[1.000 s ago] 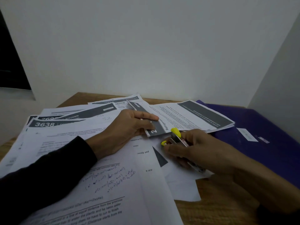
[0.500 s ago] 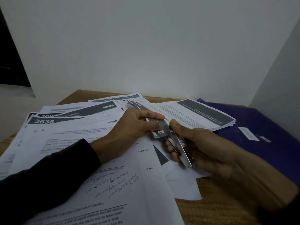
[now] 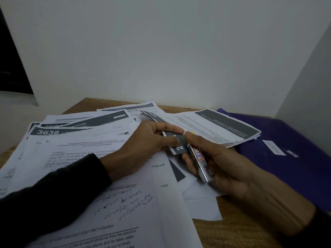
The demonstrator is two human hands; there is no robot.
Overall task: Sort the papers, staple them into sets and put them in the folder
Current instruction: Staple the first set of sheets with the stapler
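My left hand [image 3: 143,145] pinches the near corner of a set of papers [image 3: 176,146] with a dark grey header, thumb on top. My right hand [image 3: 220,163] grips a small metal stapler [image 3: 200,161] with yellow trim and a red-bordered label. The stapler's front end sits over that same corner, with my right thumb pressing down on its top. A purple folder [image 3: 286,158] lies shut on the table at the right. Another set of papers [image 3: 218,127] rests partly on the folder's left edge.
Several loose printed and handwritten sheets [image 3: 86,158] cover the wooden table [image 3: 238,228] from the left to the middle. White walls stand close behind and to the right. A dark window opening [image 3: 12,68] is at the far left.
My right hand lifted the stapler off the table, turned it and brought its mouth onto the corner that my left hand holds. My right thumb now presses its top.
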